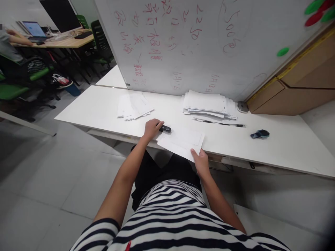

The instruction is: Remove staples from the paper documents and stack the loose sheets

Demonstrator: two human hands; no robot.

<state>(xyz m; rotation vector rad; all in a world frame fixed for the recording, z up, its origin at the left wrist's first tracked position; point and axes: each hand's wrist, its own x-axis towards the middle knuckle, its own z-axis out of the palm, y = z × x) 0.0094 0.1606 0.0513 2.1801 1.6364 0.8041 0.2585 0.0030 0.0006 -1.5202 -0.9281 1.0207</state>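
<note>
My left hand [152, 129] is closed around a small black stapler [165, 128] resting at the upper left edge of some white paper. That paper [181, 141] lies partly over the desk's front edge. My right hand [201, 162] pinches its near right corner, thumb on top. Whether it is one sheet or a few, I cannot tell. Left of the stapler, a loose spread of white sheets [136, 106] lies on the desk. A thick, uneven stack of paper [205, 103] sits farther back, to the right.
The white desk [288, 146] runs along a whiteboard [167, 45] with red writing. A dark strip [220, 123] lies before the stack. Farther right are a black-and-blue object [260, 134], a grey device [242, 107] and cardboard boxes [277, 96]. Another person's arm [21, 38] shows far left.
</note>
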